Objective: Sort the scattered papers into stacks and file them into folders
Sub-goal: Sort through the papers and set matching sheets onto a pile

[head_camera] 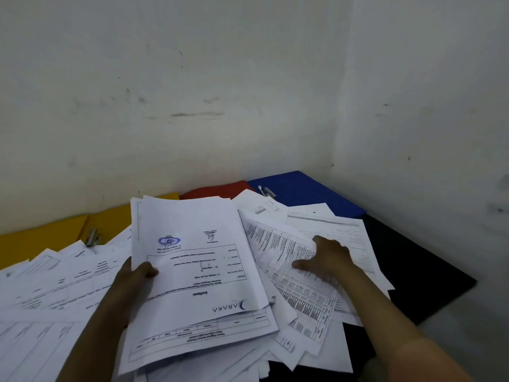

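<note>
The person's left hand [135,274] holds a small sheaf of sheets [192,271] lifted off the heap, thumb curled over the sheaf's left edge and fingers hidden behind it, so the hand is clamped on paper. The top page carries a blue stamp and a logo, and reads upside down from here. The right hand [325,257] lies flat with fingers spread on a densely printed table sheet [289,271] in the loose pile, pressing it rather than gripping anything.

The scattered papers [55,279] cover most of the surface, from its left edge to past the middle. Along the far edge against the wall lie the folders: a yellow folder [41,235] with a metal clip, a red folder [220,188] half buried, and a blue folder [308,191] in the far right corner. A dark folder [413,266] sits under the pile on the right.

To my eye the sorting is only starting. The next sheet should slide out from under that flat palm, then be pinched at one corner and laid square onto the held sheaf. Dragging too fast may pull its neighbours along or crease the page.
</note>
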